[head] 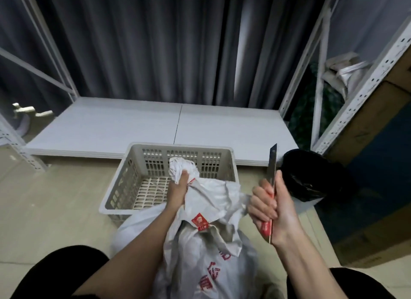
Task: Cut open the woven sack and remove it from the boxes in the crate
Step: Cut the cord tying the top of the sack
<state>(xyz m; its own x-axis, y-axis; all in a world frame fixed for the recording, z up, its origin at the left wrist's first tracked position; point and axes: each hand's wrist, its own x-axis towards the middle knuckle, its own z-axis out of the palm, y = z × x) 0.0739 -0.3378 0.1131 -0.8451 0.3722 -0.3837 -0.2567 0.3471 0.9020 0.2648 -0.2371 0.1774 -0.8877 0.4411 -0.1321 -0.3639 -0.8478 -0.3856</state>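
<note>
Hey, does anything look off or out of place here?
The woven sack sits only partly in the crate, spilling over its near rim toward the person. The left hand grips its bunched neck; the right hand holds the knife blade-up beside it. No cut is visible.

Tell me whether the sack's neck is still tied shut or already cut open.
Still tied shut. The left hand grips the woven sack below its bunched neck, where red string shows; the knife in the right hand is raised clear.
</note>
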